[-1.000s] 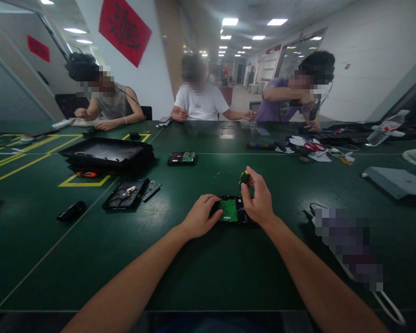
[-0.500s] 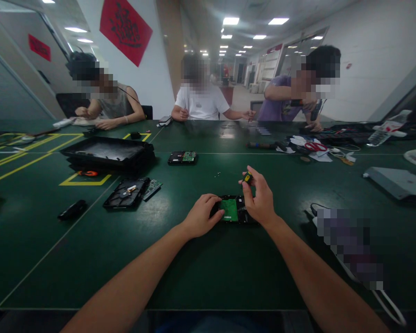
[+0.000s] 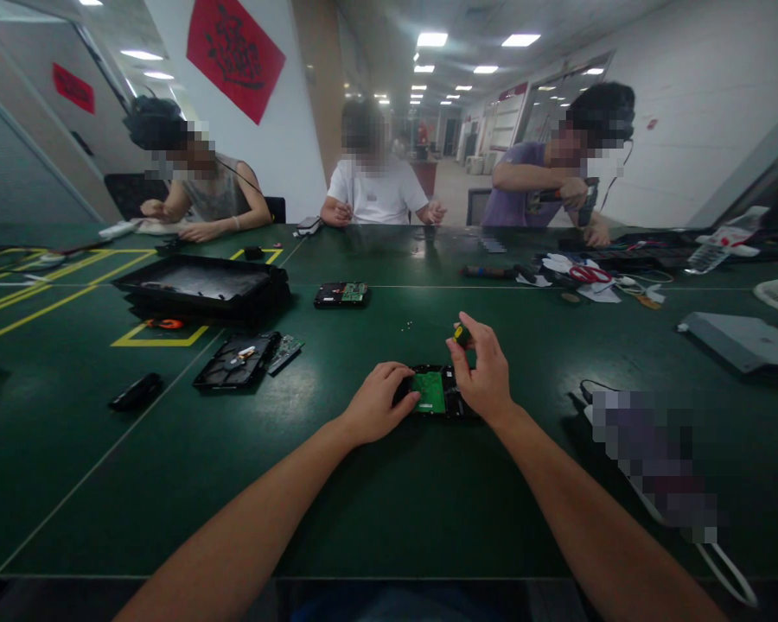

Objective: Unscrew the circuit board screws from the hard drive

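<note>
Black rectangular hard drive with a green circuit board (image 3: 431,391) flat on the dark green bench (image 3: 376,518), in from its near edge. Left hand (image 3: 379,403): fingers and thumb clasp the drive's left end. Right hand (image 3: 483,371): fingertips pinch a green-and-yellow screwdriver handle (image 3: 461,333); hand blocks sight of the tip and the drive's right end. Tiny pale screws (image 3: 406,326) just beyond. Toward far edge, second black drive (image 3: 341,295). Leftward, opened black drive casing (image 3: 226,367); toward far-left corner, stacked black trays (image 3: 200,285).
</note>
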Action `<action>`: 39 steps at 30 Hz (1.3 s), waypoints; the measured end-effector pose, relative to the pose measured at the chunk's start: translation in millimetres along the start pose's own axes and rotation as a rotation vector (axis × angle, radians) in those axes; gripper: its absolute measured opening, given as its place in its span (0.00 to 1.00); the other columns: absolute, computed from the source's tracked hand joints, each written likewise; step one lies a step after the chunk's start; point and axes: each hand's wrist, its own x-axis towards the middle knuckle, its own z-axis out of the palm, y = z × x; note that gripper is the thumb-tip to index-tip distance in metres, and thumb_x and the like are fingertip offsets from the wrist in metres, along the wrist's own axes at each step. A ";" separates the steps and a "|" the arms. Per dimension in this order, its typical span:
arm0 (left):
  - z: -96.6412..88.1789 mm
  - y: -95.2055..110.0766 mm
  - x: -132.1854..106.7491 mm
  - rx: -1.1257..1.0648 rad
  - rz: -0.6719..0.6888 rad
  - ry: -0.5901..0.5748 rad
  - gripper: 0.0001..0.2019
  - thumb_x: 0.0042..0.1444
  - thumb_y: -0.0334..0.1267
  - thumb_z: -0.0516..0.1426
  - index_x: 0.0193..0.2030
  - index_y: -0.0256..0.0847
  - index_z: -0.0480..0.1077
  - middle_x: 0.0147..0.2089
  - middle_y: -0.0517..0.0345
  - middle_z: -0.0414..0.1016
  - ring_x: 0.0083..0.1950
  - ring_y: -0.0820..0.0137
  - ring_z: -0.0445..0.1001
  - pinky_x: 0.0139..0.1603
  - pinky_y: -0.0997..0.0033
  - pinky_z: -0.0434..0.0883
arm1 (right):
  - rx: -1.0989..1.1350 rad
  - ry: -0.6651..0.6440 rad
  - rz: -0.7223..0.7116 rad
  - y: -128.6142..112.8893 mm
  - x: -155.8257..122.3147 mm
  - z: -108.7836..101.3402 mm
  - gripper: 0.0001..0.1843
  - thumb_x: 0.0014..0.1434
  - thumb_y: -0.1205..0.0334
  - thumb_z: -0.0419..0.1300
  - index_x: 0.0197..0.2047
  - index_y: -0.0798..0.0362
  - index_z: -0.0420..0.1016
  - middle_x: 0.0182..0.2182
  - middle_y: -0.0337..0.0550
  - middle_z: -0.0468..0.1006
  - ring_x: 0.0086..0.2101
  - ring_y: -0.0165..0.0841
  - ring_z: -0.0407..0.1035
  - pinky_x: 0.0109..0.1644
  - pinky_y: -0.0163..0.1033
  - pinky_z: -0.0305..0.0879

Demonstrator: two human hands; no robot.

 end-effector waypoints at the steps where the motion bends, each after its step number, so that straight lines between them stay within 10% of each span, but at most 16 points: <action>1: -0.1 0.1 0.0 0.001 0.000 0.000 0.19 0.67 0.44 0.58 0.62 0.43 0.68 0.60 0.45 0.73 0.62 0.54 0.71 0.64 0.46 0.71 | 0.001 0.005 0.002 0.4 -0.2 0.3 0.28 0.71 0.59 0.57 0.70 0.41 0.57 0.54 0.49 0.72 0.45 0.41 0.72 0.48 0.52 0.77; 26: -4.9 -1.1 -0.7 0.015 0.021 -0.063 0.29 0.65 0.53 0.60 0.68 0.46 0.64 0.65 0.43 0.67 0.66 0.51 0.67 0.66 0.44 0.69 | 0.031 0.022 0.011 -2.6 0.8 -2.6 0.28 0.71 0.60 0.56 0.71 0.42 0.58 0.56 0.51 0.72 0.50 0.43 0.73 0.52 0.55 0.76; 39: -7.3 -14.1 18.9 -0.045 0.035 -0.191 0.39 0.48 0.60 0.70 0.65 0.50 0.67 0.65 0.46 0.69 0.69 0.46 0.64 0.68 0.40 0.61 | 0.007 0.039 -0.021 -2.4 1.5 -1.9 0.29 0.69 0.61 0.57 0.71 0.40 0.59 0.55 0.50 0.72 0.51 0.44 0.72 0.52 0.56 0.78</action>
